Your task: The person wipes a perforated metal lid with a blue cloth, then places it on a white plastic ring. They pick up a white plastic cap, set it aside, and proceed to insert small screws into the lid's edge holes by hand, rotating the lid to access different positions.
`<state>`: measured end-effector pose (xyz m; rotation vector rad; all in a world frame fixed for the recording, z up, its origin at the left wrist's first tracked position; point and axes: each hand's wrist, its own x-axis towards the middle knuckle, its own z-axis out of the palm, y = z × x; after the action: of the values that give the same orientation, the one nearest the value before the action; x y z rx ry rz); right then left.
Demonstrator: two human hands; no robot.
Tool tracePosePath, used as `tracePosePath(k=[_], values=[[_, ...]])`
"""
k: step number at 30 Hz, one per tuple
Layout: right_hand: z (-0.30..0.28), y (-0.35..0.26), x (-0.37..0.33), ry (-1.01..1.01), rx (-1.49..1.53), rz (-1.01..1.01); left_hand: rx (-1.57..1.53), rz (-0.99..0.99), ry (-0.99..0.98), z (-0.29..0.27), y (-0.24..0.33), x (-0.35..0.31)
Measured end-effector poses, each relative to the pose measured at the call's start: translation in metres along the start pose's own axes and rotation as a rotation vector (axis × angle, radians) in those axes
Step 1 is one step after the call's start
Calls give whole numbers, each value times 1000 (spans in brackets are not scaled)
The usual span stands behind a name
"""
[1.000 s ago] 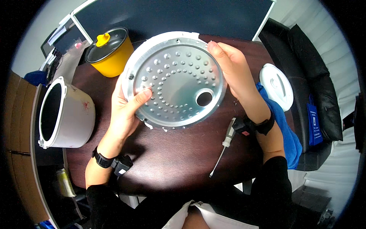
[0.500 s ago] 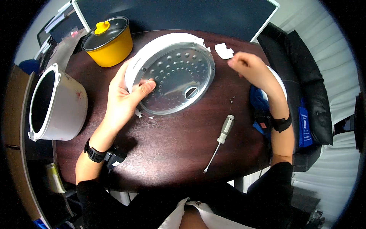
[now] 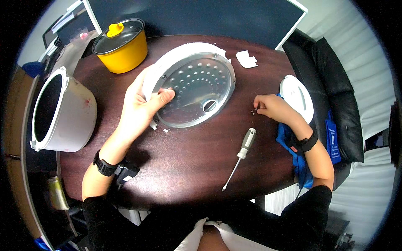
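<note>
My left hand (image 3: 144, 100) grips the left rim of a round white lid (image 3: 188, 47), thumb pressed on its dimpled metal inner plate (image 3: 201, 85). The lid is tilted, plate toward me, with one oval hole at its lower right. Past its right edge, my right hand (image 3: 272, 108) is low over the table with fingers curled into a pinch. Tiny screws (image 3: 253, 111) show right at its fingertips; whether one is between them I cannot make out. Nearer to me lies a screwdriver (image 3: 243, 154) with a grey and white handle. A broken white plastic piece (image 3: 247, 59) lies beyond the right hand.
At the left stands a white cooker body (image 3: 75, 117). Behind it is a yellow pot (image 3: 125, 53) with a glass lid. A white oval cover (image 3: 296, 97) and blue cloth (image 3: 295, 157) lie by my right forearm. White crumbs (image 3: 166, 131) dot the dark table (image 3: 176, 167).
My right hand has moved down toward me from beside the broken white piece to the screws. The lid, still in my left hand, has shifted slightly lower in view.
</note>
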<state>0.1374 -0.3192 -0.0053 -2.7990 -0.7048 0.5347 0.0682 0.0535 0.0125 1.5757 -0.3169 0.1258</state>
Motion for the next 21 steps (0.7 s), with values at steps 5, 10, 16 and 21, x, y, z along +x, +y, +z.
tracePosePath(k=[5,10,16,21], values=[[0,1,-3,-16,-7,11,-55,7,-10,2,-3,2],[-10,-7,-9,137,4,-41,-29,6,-28,2,-1,2],[-44,-96,-5,462,265,-229,-2,4,3,4,2,-3],[-44,-124,21,667,436,-334,33,-2,-6,8,3,-6]])
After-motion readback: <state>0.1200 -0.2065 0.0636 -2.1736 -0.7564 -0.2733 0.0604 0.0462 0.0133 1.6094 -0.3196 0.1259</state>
